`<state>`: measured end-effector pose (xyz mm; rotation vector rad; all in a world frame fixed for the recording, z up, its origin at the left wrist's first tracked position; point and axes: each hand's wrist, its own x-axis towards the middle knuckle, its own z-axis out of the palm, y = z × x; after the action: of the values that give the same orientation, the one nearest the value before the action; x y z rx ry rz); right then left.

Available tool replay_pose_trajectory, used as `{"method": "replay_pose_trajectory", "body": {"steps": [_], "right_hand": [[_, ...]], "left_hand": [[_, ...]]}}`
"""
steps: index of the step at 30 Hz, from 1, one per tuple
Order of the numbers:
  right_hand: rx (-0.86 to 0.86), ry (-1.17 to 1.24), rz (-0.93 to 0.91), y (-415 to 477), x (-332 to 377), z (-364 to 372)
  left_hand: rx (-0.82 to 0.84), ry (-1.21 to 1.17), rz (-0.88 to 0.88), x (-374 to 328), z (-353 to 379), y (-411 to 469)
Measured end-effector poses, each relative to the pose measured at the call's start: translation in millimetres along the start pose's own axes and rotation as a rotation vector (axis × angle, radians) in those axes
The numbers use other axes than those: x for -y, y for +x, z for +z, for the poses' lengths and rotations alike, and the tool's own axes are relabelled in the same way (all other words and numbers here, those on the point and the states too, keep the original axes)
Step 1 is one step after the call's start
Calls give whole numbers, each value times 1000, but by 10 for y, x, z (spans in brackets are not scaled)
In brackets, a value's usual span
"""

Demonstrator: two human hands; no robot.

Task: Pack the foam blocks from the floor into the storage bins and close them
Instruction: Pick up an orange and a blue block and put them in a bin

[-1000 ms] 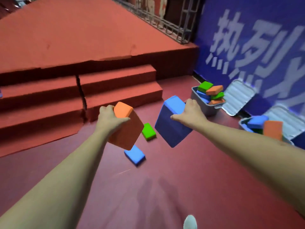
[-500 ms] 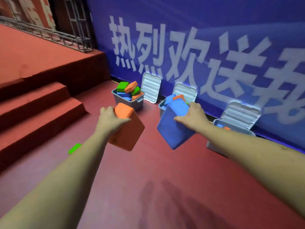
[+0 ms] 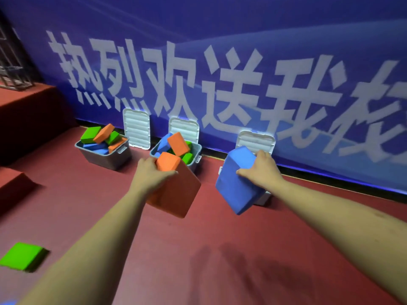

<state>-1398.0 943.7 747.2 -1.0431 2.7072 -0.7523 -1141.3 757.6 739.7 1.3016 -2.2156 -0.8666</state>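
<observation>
Now I am gripping an orange block in my left hand and a blue block in my right hand, fingers curled round both. Just beyond the hands, open bins are sitting by the wall; a green block is lying on the floor, well back and left of my left hand.

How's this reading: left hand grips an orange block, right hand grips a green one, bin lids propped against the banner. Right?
Not quite: in the head view the right hand grips a blue block, not a green one. The left hand does grip an orange block, and the lids are propped against the banner.
</observation>
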Motion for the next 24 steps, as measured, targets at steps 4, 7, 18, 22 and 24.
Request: {"method": "replay_pose_trajectory", "body": {"steps": [4, 7, 18, 22, 24], "right_hand": [[-1, 7, 67, 473, -394, -20], [-9, 3, 108, 881, -622, 64], [-23, -33, 279, 2768, -1252, 279], [-45, -32, 339, 3379, -1584, 257], [-33, -17, 364, 3679, -1804, 239]], "left_hand": [[45, -15, 21, -258, 447, 461], [115, -15, 29, -345, 820, 933], [358, 63, 123, -790, 2355, 3333], [413, 65, 152, -1073, 2913, 4019], [460, 57, 144, -1252, 3169, 4281]]}}
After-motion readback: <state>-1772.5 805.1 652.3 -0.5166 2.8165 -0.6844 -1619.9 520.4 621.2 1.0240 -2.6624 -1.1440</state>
